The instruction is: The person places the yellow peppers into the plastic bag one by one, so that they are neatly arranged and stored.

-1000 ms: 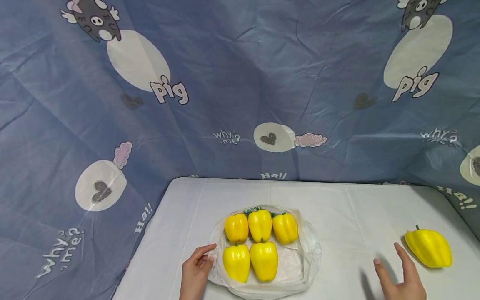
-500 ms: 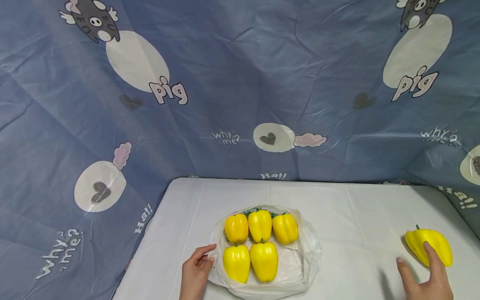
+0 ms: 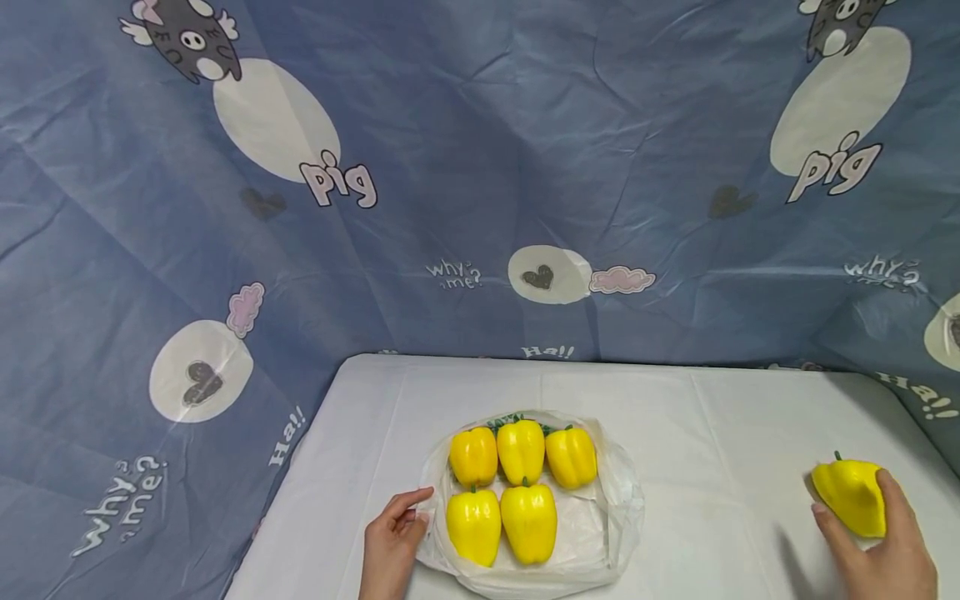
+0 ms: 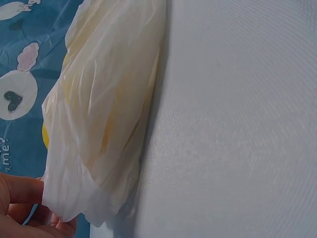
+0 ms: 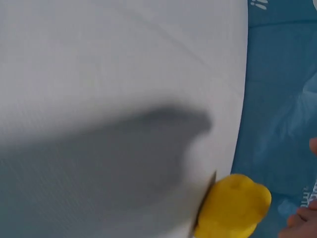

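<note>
At the left rim of a white plastic bag (image 3: 624, 508), my left hand (image 3: 392, 546) pinches the plastic between thumb and fingers. The left wrist view shows the bag's crinkled side (image 4: 111, 89) with yellow showing through. Inside the open bag lie several yellow bell peppers (image 3: 528, 523), in a back row and a front row. One more yellow bell pepper (image 3: 851, 498) lies on its side at the table's right. My right hand (image 3: 888, 550) is over its near end, thumb and fingers spread to either side. The right wrist view shows a gap between the pepper (image 5: 233, 208) and the fingers (image 5: 302, 223).
A white cloth (image 3: 720, 467) covers the table. Blue printed fabric (image 3: 465, 183) hangs behind it and along both sides. The bag's front edge reaches close to the bottom of the head view.
My right hand has moved right, from beside the lone pepper to over its near end. My left hand has kept its hold on the bag's rim, and the peppers have not moved.
</note>
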A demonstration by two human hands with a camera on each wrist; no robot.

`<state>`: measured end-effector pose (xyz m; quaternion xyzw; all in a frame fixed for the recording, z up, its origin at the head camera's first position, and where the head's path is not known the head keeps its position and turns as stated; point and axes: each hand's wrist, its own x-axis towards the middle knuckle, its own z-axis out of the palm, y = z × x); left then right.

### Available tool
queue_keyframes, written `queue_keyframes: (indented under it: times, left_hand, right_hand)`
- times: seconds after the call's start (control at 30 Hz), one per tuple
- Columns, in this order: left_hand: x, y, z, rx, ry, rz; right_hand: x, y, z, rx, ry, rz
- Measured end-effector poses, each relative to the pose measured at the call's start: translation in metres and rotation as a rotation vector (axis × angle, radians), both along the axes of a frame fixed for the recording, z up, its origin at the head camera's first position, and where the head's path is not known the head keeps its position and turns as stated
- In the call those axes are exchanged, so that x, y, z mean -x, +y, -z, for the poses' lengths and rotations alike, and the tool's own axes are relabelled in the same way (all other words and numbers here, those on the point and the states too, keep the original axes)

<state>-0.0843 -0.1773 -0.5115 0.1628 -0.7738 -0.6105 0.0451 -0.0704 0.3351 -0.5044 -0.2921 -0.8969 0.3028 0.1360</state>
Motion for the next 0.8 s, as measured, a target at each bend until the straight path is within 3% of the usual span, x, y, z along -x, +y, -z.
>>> queue_keyframes:
  times: [0.27,0.8]
  left_hand:
    - [0.000,0.000,0.000,0.000,0.014,-0.001]
    - [0.000,0.000,-0.002,-0.004,0.033,0.000]
  right_hand:
    - [0.010,0.029,-0.001,-0.071,-0.068,-0.128]
    - [0.023,0.051,0.006,-0.010,-0.100,-0.084]
